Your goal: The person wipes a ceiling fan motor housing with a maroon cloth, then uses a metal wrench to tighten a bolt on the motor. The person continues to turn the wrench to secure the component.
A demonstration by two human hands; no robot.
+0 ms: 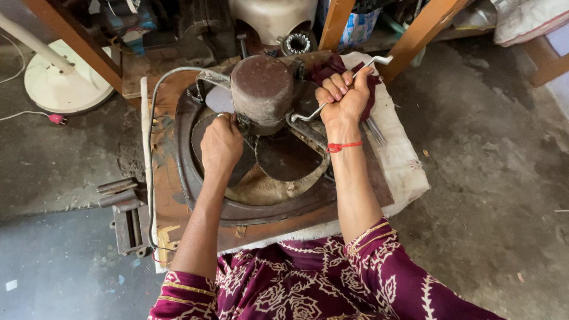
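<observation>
Gripping a bent metal crank handle (332, 98) and a maroon cloth (332, 66) at two o'clock, the right hand (342, 98) is fisted — the left hand (220, 144) presses flat beside the brown motor housing (262, 89) at centre, on a rusty board (178, 207).

The left hand (220, 145) hides its fingertips behind the rusty motor housing (262, 89).

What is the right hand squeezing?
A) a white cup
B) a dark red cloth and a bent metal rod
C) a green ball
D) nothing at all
B: the right hand is closed around a dark red cloth and a bent metal rod, next to the brown motor.
</observation>
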